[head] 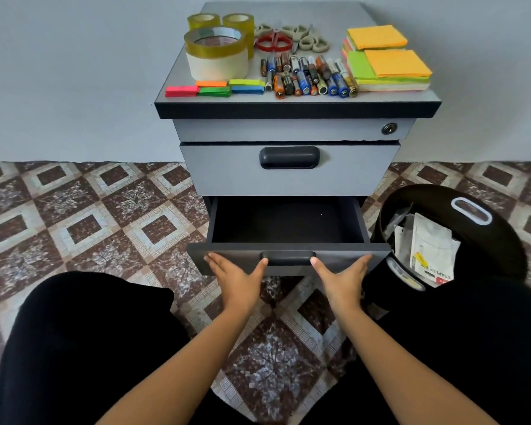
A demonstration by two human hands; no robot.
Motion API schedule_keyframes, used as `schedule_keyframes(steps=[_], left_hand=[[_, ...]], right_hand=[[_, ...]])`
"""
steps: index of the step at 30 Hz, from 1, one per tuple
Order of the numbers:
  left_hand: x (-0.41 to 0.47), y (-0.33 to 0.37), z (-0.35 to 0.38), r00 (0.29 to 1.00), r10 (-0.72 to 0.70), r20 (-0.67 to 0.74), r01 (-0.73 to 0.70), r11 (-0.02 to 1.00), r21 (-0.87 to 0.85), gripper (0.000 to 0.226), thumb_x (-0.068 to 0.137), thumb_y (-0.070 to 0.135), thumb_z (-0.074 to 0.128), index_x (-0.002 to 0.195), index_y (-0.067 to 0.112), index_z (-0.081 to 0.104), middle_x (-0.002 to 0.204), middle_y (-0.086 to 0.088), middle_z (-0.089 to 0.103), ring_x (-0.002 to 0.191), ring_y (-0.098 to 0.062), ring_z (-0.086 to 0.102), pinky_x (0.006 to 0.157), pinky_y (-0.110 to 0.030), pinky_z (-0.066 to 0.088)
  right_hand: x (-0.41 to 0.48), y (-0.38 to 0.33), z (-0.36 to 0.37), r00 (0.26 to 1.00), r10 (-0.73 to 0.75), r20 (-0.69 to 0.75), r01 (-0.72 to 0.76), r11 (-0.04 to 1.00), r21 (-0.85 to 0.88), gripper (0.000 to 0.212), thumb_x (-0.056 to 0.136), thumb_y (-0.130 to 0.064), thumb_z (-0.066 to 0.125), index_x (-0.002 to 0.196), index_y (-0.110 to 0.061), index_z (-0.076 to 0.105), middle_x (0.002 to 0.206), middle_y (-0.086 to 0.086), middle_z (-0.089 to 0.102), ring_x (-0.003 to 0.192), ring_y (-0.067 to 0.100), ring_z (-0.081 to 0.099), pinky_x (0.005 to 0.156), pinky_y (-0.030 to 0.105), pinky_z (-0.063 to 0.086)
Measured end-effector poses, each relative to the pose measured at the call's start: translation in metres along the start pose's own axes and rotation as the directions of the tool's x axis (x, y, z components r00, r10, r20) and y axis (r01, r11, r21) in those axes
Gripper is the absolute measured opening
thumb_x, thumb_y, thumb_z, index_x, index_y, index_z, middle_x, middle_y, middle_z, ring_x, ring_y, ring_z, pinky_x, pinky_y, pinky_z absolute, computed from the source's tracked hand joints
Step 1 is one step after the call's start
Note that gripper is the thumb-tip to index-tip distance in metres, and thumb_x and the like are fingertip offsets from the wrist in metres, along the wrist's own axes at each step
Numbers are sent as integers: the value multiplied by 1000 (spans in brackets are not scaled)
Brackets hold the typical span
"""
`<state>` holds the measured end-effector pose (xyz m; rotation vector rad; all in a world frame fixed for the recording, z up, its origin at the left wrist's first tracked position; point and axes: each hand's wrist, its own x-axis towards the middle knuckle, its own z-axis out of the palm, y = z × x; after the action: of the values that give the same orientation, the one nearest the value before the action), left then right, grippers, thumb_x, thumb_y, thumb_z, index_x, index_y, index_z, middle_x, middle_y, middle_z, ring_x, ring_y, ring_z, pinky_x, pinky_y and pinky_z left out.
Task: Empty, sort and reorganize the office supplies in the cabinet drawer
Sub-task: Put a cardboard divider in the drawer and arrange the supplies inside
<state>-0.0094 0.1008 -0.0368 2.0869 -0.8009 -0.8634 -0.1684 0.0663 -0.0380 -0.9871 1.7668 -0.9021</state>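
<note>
Black-clothed knees frame the bottom of the view, and two bare forearms extend forward between them over the patterned floor. Left hand and right hand lie against the front of the open bottom drawer, one on each side of its dark handle. The fingers of both are straight and spread, holding nothing (thumbs point inward toward the handle). The drawer's dark inside is in view.

Just right of it stands a black bin with crumpled paper and packaging in it. Above the open drawer a grey upper drawer is closed, and higher still a round lock sits at the right.

Office supplies lie grouped on the cabinet top. Coloured page flags are at the front left, with tape rolls behind them. Batteries lie in the middle, scissors beyond those, and stacks of sticky notes at the right.
</note>
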Motion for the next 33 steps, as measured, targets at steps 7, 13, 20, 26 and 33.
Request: schedule_keyframes(steps=[7,13,20,26,33], left_hand=[[30,17,8,999,25,25,-24,999,-31,114,83,46,63,144,3,-22,154,-8,-26,145,-22,-13,116,-34,11],[55,34,14,999,31,19,-29,998,-59,114,83,45,65,145,4,-21,155,-7,-24,145,-21,-10,115,-34,12],[74,46,19,1000,27,9,-26,998,-53,114,82,45,66,146,5,-18,156,-7,-21,146,-25,2,114,-33,17],[89,57,18,1000,12,18,-11,998,-58,113,82,44,67,147,4,-17,156,-8,-19,146,-23,-2,115,-33,14],[93,59,13,999,11,46,-9,999,-53,103,87,35,64,148,3,-12,157,-8,-13,146,-25,3,114,-33,14]], right_hand=[[33,-19,12,1000,-12,2,12,1000,-6,117,78,-37,74,148,-13,-16,159,3,-11,147,22,2,114,35,17],[59,-31,23,1000,-17,-8,17,1000,-2,117,78,-38,74,149,-13,-15,159,3,-11,147,23,2,115,36,17],[78,-45,31,1000,-3,-10,3,1000,-5,118,77,-38,75,149,-12,-15,159,4,-11,146,25,3,115,38,16],[88,-58,35,1000,-1,-6,1,1000,-23,117,77,-36,76,149,-9,-13,159,7,-9,146,26,5,115,39,16],[93,-65,36,1000,17,-18,-18,1000,-14,114,78,-33,75,149,-6,-10,159,10,-3,145,28,13,113,38,22]])
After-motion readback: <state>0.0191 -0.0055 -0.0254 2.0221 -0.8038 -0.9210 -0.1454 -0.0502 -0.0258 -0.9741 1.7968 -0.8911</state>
